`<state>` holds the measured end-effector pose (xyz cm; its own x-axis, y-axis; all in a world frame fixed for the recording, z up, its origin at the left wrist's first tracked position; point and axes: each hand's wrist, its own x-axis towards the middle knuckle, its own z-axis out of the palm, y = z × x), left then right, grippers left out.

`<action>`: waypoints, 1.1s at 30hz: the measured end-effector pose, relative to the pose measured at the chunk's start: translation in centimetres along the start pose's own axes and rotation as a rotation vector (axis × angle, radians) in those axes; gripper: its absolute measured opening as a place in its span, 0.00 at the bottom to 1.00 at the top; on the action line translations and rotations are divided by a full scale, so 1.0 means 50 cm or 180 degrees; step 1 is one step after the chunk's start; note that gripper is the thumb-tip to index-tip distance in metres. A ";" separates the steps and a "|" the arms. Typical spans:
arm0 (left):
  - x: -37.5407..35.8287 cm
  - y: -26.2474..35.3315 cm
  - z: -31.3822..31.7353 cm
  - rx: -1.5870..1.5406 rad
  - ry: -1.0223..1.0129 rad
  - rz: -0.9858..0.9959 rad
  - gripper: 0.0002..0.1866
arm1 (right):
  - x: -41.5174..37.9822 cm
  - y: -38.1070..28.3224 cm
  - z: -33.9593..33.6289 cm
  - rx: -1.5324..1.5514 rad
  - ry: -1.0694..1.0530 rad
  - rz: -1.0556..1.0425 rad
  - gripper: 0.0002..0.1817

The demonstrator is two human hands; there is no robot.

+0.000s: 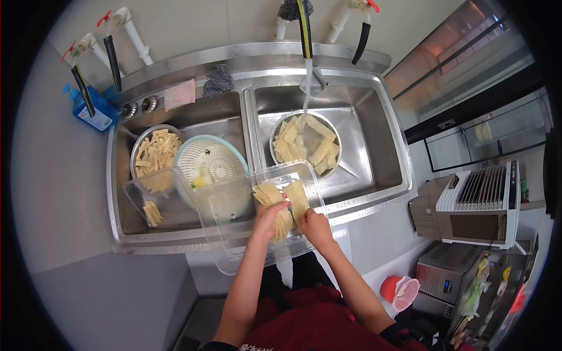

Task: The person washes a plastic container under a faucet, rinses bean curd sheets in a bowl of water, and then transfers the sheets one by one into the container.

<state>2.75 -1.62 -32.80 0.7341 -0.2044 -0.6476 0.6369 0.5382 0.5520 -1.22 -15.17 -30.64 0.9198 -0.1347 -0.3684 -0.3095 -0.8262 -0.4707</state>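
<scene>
A tiled wall (199, 32) is standing behind a two-basin steel sink (374, 202), and water is running from a hose (305, 35) into the right basin (366, 137). A large clear tub (225, 231) is sitting at the sink's front edge, near the divider, its far corner overlapping in view the near side of a steel bowl (272, 144) of soaking pale sheets (322, 149).

Over the tub, the left hand (268, 220) is clasping a fanned stack (283, 224) of similar sheets, thumb and fingers closed around its middle. Just beside it, the right hand (316, 227) is pinching the near end of a flat piece (297, 198); whether that is one sheet or several is hard to tell.

Both long axes are running roughly parallel, away from the person, far ends leaning slightly left. The piece is extending forward from the right fingertips, lying right of the stack and nearer the bowl, which is sitting straight beyond it. Whether piece and stack are touching at their near ends is not showing.
</scene>
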 end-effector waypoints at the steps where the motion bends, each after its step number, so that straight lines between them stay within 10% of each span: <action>1: -0.001 -0.001 0.002 0.0164 -0.0010 -0.0023 0.17 | -0.003 0.002 0.000 0.0020 -0.0011 -0.0005 0.11; 14: 0.003 0.003 -0.005 0.0437 0.0060 0.0456 0.18 | 0.003 0.018 0.012 -0.0125 0.0130 0.0053 0.11; 21: -0.003 0.010 -0.037 -0.0967 -0.0264 -0.0541 0.17 | -0.023 -0.021 -0.043 -0.0351 -0.0159 0.0054 0.17; 28: -0.020 -0.018 -0.005 -0.0089 -0.0248 -0.0348 0.19 | -0.016 0.017 -0.007 0.1696 -0.0675 -0.0081 0.20; 33: -0.013 -0.026 0.009 0.0222 -0.0090 -0.0079 0.19 | -0.016 0.025 -0.013 0.1012 -0.0383 -0.0038 0.15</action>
<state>1.54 -2.57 -32.84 0.7235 -0.2406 -0.6470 0.6692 0.4745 0.5719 -2.17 -16.48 -30.41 0.8947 -0.0449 -0.4444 -0.3760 -0.6129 -0.6950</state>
